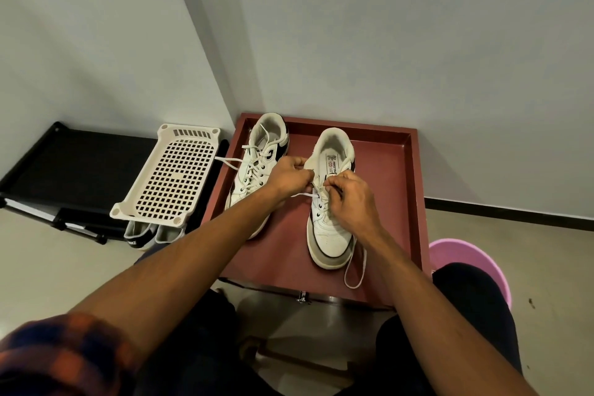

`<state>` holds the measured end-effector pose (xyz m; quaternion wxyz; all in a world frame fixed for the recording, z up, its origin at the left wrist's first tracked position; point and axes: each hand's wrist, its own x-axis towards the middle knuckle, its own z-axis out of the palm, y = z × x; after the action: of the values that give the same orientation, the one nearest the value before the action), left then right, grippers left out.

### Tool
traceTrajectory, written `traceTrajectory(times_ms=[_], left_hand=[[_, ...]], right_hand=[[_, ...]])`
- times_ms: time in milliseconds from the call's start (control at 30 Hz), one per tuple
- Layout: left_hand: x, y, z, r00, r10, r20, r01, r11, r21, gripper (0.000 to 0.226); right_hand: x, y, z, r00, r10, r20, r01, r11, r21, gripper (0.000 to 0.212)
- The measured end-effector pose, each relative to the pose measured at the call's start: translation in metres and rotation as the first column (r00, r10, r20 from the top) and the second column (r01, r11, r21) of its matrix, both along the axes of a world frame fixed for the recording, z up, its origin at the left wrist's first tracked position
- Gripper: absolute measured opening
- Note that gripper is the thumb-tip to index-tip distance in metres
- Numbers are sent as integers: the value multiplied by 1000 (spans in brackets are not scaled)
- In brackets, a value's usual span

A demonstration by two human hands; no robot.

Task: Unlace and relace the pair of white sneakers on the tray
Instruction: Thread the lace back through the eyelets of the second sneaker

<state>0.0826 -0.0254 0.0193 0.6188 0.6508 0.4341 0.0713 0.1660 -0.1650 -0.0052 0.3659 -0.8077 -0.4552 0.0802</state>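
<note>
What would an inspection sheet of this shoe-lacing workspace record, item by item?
Surface: red-brown tray, raised rim.
Job's things: left sneaker laced, ends loose; right sneaker partly laced, lace trailing past its toe.
Clutter: nothing seen.
Hands: left hand and right hand both pinch lace at right sneaker's eyelets.
Cables: nothing seen.
Surroundings: white perforated basket beside black rack, shoes beneath; pink bucket; grey walls.

Left hand (289, 175) and right hand (350, 199) on lace (303, 195) of sneaker (328, 235), atop tray (392, 190).

A maroon tray (393, 177) holds both sneakers (328, 235) (side by side).
</note>
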Motion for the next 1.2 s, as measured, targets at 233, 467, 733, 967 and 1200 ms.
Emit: traceTrajectory(times_ms=[233,467,733,967,1200], left_hand=[[0,-2,-2,999,1,51,0,1000,-14,25],[-11,-2,0,987,-98,124,103,994,-33,22],[-30,-10,-21,990,-112,87,94,979,183,12],[-27,-10,-12,934,-316,-166,349,717,603,3],[-41,23,8,887,-303,-349,459,483,746,5]], right_hand=[[0,0,-2,999,17,-36,-17,1000,5,13],[1,2,-4,944,-84,-318,85,996,-10,11],[7,0,6,774,-72,-629,118,993,30,16],[12,0,18,839,-82,-539,45,996,-82,9],[18,36,78,964,31,264,8,990,-143,24]])
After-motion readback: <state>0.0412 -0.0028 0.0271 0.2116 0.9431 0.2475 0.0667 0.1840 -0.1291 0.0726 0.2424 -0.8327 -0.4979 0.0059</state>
